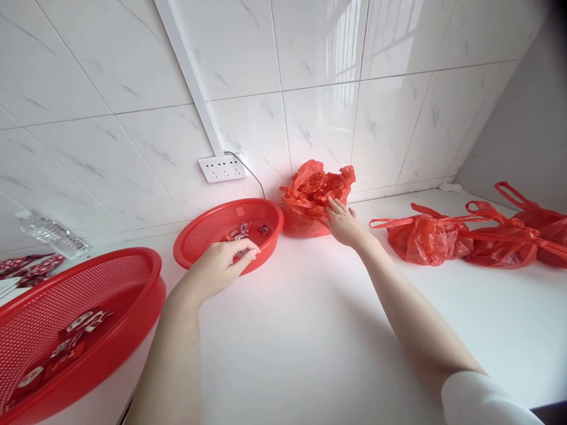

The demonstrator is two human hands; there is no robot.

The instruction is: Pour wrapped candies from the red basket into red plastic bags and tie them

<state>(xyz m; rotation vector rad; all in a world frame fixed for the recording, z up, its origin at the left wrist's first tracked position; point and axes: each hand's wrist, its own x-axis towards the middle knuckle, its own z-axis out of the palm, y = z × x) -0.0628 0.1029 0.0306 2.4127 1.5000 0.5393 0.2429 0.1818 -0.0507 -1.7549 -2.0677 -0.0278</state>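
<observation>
My right hand [344,223] touches the right side of a crumpled red plastic bag [305,218] against the wall, its fingers spread. In front of a round red basket [228,208] is my left hand [224,262], thumb and fingers curved with a gap between them and nothing visible inside. Small wrapped packets [239,231] lie in that basket, partly hidden behind my left hand. The bag stands just right of the basket's rim.
A larger red basket [153,277] with several packets is at the left, near a clear plastic bottle [55,233]. Three tied red bags [427,239] sit at the right. A power strip [222,168] with a cable is on the tiled wall.
</observation>
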